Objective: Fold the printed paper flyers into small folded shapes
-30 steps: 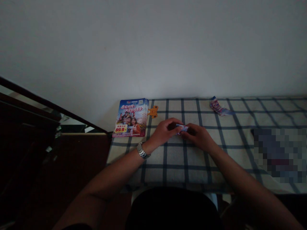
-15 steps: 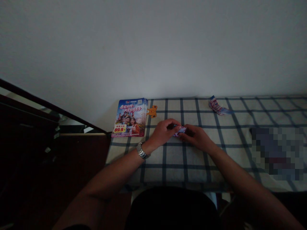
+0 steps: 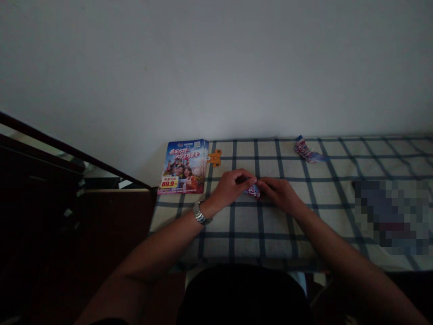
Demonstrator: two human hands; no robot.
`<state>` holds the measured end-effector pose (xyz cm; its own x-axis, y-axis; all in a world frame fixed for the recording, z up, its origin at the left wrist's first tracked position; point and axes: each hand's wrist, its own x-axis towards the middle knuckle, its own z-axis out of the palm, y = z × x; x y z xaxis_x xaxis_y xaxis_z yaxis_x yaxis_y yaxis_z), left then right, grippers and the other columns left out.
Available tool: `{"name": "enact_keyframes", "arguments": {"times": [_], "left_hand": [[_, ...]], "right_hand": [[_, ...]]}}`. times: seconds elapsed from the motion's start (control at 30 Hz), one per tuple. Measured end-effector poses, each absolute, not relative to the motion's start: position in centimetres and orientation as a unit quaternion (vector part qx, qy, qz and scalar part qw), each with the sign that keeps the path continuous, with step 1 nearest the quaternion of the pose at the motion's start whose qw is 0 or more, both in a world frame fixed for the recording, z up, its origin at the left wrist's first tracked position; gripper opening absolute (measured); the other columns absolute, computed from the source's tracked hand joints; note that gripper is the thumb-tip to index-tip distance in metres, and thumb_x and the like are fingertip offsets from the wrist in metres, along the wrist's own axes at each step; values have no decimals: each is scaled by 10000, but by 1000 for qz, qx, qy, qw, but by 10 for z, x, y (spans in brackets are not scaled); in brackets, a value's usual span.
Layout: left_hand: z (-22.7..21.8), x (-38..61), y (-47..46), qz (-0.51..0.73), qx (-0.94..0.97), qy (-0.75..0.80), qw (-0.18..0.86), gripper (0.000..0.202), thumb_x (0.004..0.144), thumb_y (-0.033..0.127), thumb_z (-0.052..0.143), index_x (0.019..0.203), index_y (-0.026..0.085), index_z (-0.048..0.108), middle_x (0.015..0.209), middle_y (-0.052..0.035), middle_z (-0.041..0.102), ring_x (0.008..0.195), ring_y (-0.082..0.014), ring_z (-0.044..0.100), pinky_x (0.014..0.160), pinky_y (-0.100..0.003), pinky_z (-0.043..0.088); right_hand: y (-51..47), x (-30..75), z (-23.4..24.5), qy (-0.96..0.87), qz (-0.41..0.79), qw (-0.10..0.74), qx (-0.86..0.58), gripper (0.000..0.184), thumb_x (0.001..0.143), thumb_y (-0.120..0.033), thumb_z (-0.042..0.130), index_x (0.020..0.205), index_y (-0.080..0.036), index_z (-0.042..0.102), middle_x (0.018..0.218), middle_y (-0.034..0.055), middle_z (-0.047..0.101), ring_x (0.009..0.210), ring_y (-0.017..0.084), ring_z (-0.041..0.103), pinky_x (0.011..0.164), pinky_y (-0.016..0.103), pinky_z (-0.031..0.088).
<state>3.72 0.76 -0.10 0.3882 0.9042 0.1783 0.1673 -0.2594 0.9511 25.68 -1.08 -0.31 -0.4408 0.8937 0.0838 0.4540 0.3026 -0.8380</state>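
Both hands meet over the checked cloth (image 3: 270,225) near the middle of the view. My left hand (image 3: 229,187), with a metal watch on its wrist, pinches one side of a small folded piece of printed paper (image 3: 253,191). My right hand (image 3: 280,194) pinches the other side of the same paper, fingers closed. The paper is blue, red and white and is mostly hidden between the fingertips, held just above the cloth.
A stack of colourful flyers (image 3: 183,166) lies at the cloth's far left corner, with a small orange paper figure (image 3: 215,157) beside it. Another folded printed paper (image 3: 306,150) rests at the back by the white wall. Dark wooden furniture (image 3: 67,216) stands to the left.
The small paper has turned between my fingertips and now sits lower, tilted down toward the cloth. Both hands have stayed in nearly the same place.
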Motion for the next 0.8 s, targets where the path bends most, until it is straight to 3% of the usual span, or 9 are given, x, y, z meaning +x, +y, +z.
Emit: {"name": "enact_keyframes", "arguments": {"times": [0.27,0.57,0.8], "left_hand": [[-3,37,11,402,663,384,501,341,954,481,722,1116,188,788,1059,-67,804,950,-198,744,831,-288,560],[-8,37,12,414,660,402,481,327,953,481,705,939,158,752,863,-42,751,770,-154,671,695,-250,506],[-7,35,13,419,659,413,468,312,958,468,697,965,161,756,880,-43,758,794,-163,675,709,-256,501]], "right_hand": [[-10,256,-1,-734,374,316,-471,411,1075,-500,484,843,-227,684,703,5,738,675,184,694,664,285,492],[-9,255,-4,-698,408,326,-490,408,1038,-557,538,875,-226,713,728,16,758,692,203,717,649,296,519],[-10,255,-9,-668,483,326,-464,342,973,-550,657,1047,-223,729,842,34,800,769,229,764,712,328,595]]}}
